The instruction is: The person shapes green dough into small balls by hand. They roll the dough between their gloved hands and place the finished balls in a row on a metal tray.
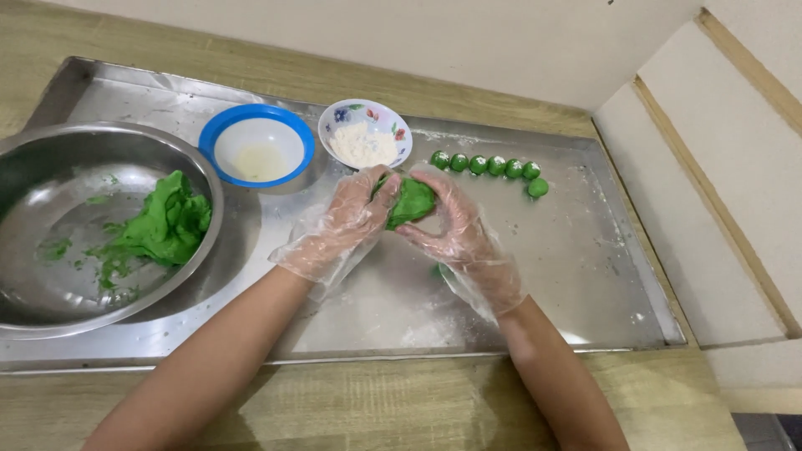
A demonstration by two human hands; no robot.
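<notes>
Here, at the middle of the frame: left hand (pixel 355 215) and right hand (pixel 455 224), both in loose clear plastic gloves, brought together and cupped round a lump of green dough (pixel 411 200). Fingers curled in from either side, thumbs on top, dough pinched between the palms and lifted a little above the steel tray (pixel 585 276); probably held this way to squeeze or shape it off the metal, gloves keeping the sticky mass from bare skin. Neither hand free, neither flat on the tray.

Just below the hands, a dusting of white flour on the tray, likely against sticking. A small green scrap peeping out beneath the right wrist, too hidden to tell more.

Above the hands, near the upper middle of the frame: a small flowered bowl (pixel 393 125) of white flour, close to the knuckles of both hands. Left of it, a white bowl with a blue rim (pixel 215 134), holding a thin pale liquid, perhaps oil. To the upper right of the hands, a row of small green balls (pixel 487 164), touching one another, one more set just below the right end; well apart from the hands.

At the left of the frame, a large steel mixing bowl (pixel 33 284) on the tray, with more green dough in the bowl (pixel 167 225) heaped against its right wall, and crumbs smeared across the bottom.

Beneath everything, the wooden table (pixel 376 409); pale wall along the top and right. Nothing between hands and bowls.
</notes>
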